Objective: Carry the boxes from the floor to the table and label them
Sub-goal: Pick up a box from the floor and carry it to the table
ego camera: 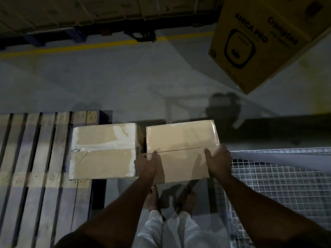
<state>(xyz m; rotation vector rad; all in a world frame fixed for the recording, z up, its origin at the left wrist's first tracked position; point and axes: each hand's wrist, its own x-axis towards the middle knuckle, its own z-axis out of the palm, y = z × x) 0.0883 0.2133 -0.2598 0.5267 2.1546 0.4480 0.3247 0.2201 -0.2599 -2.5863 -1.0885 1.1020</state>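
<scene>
2 hands clamp our box [180,151] from opposite sides, left hand [146,164] and right hand [217,161] with fingers wrapped over its edges, so it stays level above the floor beside the second box [103,151] on the pallet [35,144].

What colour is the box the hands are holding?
Light brown cardboard under shiny clear wrap, seen in the head view: the box.
</scene>
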